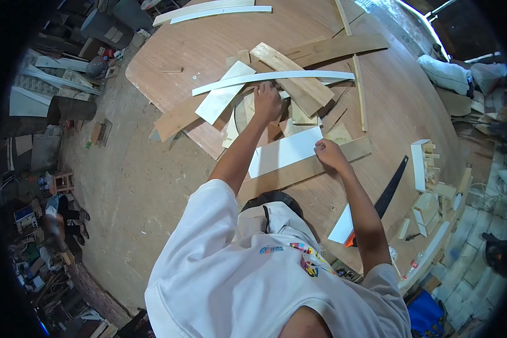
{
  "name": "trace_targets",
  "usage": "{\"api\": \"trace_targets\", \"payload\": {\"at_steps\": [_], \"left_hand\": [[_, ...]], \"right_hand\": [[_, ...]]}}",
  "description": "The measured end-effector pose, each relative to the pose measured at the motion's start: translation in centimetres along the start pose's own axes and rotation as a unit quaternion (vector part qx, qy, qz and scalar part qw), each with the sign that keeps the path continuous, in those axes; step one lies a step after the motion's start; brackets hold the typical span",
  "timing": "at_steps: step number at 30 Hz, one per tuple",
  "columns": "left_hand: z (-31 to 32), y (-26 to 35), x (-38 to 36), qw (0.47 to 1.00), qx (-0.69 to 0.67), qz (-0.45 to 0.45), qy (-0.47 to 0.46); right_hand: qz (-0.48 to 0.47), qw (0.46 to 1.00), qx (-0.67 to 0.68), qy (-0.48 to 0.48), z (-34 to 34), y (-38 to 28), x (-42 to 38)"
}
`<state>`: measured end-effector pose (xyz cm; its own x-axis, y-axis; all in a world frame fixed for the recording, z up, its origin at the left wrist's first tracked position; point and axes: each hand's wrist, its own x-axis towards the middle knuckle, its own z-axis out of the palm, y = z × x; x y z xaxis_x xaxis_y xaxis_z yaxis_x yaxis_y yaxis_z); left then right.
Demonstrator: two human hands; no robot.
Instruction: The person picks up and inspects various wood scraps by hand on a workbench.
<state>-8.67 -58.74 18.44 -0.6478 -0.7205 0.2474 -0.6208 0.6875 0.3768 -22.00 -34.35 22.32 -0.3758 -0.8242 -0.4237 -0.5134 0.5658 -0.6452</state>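
Note:
My left hand (268, 102) reaches into a pile of wood pieces, its fingers curled at the lower edge of a long thin white strip (315, 74). Whether it grips the strip or a piece under it is hidden. My right hand (331, 155) is closed at the right end of a white board (284, 151), fingers on its edge. That board lies along a brown plank (352, 149) close to my body. Beyond my left hand are a short pale board (226, 93) and a thicker wooden plank (290, 79), lying crosswise.
A handsaw (393, 186) lies on the large wooden table (411, 112) beside my right forearm. Small wood blocks (427, 208) stand along the right edge. Curved strips (219, 12) lie at the far edge. Another person (59, 225) is at the far left, near clutter.

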Motion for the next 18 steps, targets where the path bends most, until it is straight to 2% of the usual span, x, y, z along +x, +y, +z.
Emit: {"api": "trace_targets", "payload": {"at_steps": [2,8,10,11,13,14,15,17,18], "left_hand": [[0.3,0.5,-0.5,0.997,0.059,0.054,0.003],[-1.4,3.8,-4.5,0.998,0.023,0.057,-0.021],[-2.0,5.4,-6.4,0.998,-0.02,0.028,-0.055],[-2.0,6.1,-7.6,0.999,-0.024,0.025,-0.039],[-2.8,7.6,-9.8,0.995,-0.085,0.009,-0.05],[-3.3,8.4,-10.6,0.992,-0.104,-0.015,-0.073],[-3.6,9.2,-11.4,0.987,-0.123,-0.039,-0.097],[-3.9,10.1,-12.6,0.988,-0.128,-0.042,-0.079],[-4.3,10.4,-12.9,0.984,-0.149,-0.051,-0.085]], "right_hand": [[-0.003,1.0,0.003,0.009,0.0,0.0,0.0],[-0.023,0.998,0.047,0.031,0.6,0.2,-0.1],[0.052,0.984,0.167,-0.007,1.2,0.5,0.3],[0.052,0.984,0.169,-0.005,1.4,0.4,0.4],[0.098,0.946,0.31,-0.007,1.6,-0.6,0.2],[0.097,0.945,0.312,-0.006,1.5,-1.0,0.3],[0.135,0.938,0.317,-0.033,1.4,-1.4,0.4],[0.171,0.929,0.323,-0.06,1.3,-1.9,0.0],[0.18,0.906,0.379,-0.06,1.2,-2.3,-0.6]]}}
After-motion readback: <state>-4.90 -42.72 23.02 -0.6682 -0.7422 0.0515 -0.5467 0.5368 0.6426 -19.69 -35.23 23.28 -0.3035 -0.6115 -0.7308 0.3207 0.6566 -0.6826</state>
